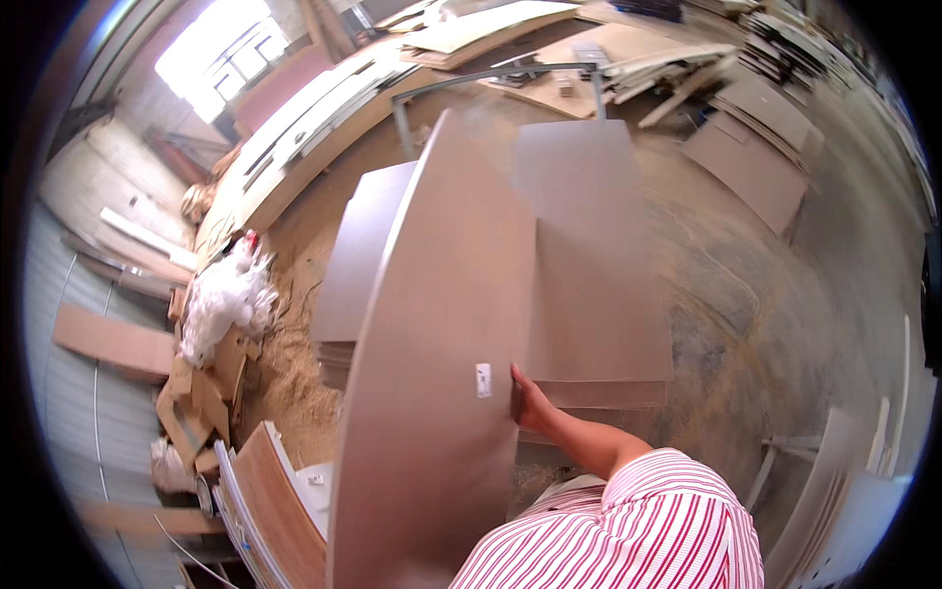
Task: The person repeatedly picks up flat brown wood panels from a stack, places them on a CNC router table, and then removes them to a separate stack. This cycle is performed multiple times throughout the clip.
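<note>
A large brown-grey flat panel point(432, 294) stands on edge in front of me, tilted, and takes up the middle of the view. On its face is a small white label point(483, 380). My right hand point(531, 404) is closed on the panel's right edge, thumb on the labelled face and the other fingers hidden. My left hand does not show. Just beyond my right hand lies a stack of similar panels point(603, 304). Another stack point(365, 250) shows partly behind the held panel on its left.
A metal frame point(496, 73) stands behind the stacks. Long boards point(294, 137) line the far left. White plastic sheeting point(231, 299) and cardboard scraps point(196, 402) lie left, beside sawdust point(299, 393). Leaning panels point(280, 501) stand near left; more panels point(751, 162) lie far right.
</note>
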Motion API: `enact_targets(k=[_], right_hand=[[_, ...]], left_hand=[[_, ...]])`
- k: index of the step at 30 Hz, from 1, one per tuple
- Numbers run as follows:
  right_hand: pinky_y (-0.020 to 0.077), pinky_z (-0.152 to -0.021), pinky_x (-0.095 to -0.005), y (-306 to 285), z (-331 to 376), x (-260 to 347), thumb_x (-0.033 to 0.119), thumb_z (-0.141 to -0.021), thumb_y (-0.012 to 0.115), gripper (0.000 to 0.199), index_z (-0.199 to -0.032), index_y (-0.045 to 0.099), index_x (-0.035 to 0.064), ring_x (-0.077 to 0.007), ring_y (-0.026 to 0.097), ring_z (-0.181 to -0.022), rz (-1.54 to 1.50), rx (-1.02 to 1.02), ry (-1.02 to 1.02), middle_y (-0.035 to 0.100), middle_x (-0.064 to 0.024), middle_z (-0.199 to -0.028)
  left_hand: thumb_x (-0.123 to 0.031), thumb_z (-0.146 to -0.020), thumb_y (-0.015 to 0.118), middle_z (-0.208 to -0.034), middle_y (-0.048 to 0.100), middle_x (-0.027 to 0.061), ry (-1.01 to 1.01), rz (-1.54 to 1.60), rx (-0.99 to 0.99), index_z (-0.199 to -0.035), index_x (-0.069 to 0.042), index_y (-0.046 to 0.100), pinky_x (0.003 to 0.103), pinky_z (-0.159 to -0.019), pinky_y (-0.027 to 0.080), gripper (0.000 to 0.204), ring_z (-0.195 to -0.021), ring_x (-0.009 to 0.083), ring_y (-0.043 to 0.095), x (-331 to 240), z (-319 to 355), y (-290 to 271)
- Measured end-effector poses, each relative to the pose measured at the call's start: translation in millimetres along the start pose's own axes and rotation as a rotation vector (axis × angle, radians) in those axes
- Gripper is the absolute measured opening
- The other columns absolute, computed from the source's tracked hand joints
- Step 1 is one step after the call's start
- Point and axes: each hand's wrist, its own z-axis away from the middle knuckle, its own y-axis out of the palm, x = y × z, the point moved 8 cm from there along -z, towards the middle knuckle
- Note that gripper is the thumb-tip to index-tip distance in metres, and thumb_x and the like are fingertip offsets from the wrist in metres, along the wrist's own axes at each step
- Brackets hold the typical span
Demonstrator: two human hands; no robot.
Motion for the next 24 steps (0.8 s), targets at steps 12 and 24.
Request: enact_targets(k=[12,24], right_hand=[[0.0441,-0.101,-0.0517,47,27,-40,0.068,-0.085,0.057,0.077,-0.139,0.049,0.0139,-0.0309,0.053,-0.123,0.305,0.045,-0.149,0.056,-0.0064,-0.136],[0.0412,-0.106,-0.0414,305,36,-175,0.057,-0.096,0.049,0.065,-0.142,0.043,0.0115,-0.0243,0.049,-0.126,0.621,0.487,-0.388,0.052,-0.0038,-0.138]], left_hand=[[-0.007,-0.067,0.079,-0.096,0.060,0.0115,0.202,-0.755,0.200,-0.095,-0.003,0.058,0.037,-0.083,0.049,0.036,-0.091,0.0296,0.059,33,98,-129],[-0.008,-0.072,0.081,-0.084,0.060,0.0105,0.382,-0.309,-0.057,-0.103,-0.003,0.057,0.037,-0.069,0.051,0.039,-0.075,0.0300,0.060,90,123,-178]])
